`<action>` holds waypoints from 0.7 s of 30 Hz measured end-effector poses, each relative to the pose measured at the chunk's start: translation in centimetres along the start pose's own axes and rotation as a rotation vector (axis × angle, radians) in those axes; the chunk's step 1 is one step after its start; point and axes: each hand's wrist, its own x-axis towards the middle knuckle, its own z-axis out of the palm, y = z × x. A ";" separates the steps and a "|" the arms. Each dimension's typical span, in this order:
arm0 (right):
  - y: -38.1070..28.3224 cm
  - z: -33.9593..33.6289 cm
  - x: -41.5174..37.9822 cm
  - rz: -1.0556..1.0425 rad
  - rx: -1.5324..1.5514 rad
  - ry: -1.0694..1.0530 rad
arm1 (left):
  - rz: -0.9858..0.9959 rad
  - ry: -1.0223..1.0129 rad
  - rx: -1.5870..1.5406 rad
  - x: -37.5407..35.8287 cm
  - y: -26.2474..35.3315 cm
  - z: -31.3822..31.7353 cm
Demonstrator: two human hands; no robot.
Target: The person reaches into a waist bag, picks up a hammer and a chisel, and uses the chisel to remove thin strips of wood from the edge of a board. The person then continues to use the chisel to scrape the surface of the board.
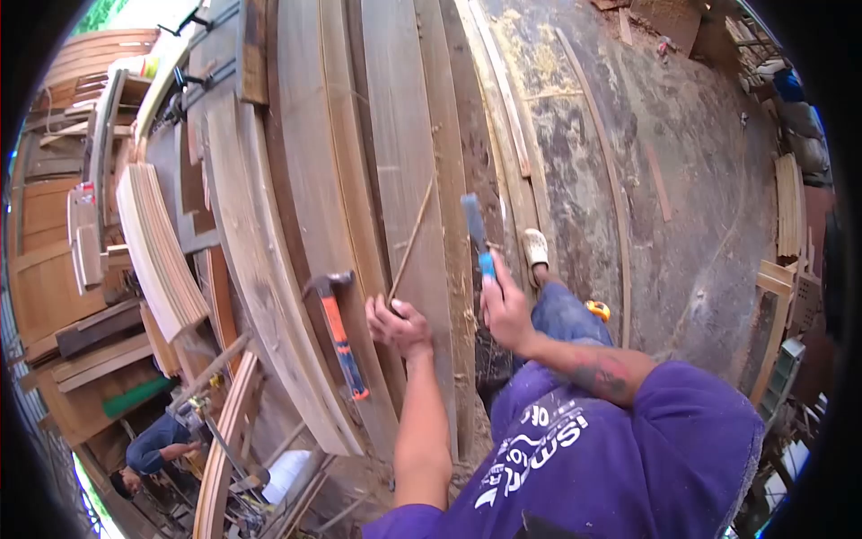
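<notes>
My left hand (pixel 400 328) is closed around the lower end of a thin wooden stick (pixel 413 235), which slants up over a wide plank (pixel 395 117). In my right hand (pixel 507 310) is a chisel (pixel 473 217), gripped by its blue handle with the flat metal blade pointing away from me. A claw hammer (pixel 338 337) with an orange and dark blue handle lies on the boards to the left of my left hand. Wood shavings cling along the plank edges near my hands.
Long planks run side by side, with clamps (pixel 187 79) at the far left. Curved wooden pieces (pixel 162 251) are stacked leftward. Another person (pixel 162 446) is at lower left. My foot in a pale clog (pixel 535 248) and a yellow tape measure (pixel 598 311) are on the right.
</notes>
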 end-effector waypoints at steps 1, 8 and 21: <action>0.7 0.3 1.3 -0.032 -0.004 0.050 | -0.005 0.004 0.007 -0.3 -0.1 0.2; 4.6 2.3 -3.0 -0.067 -0.159 -0.023 | 0.002 0.011 0.014 -0.2 -0.1 0.3; 6.6 5.5 -4.1 -0.275 -0.175 0.171 | 0.043 0.011 0.032 -0.3 -0.3 0.8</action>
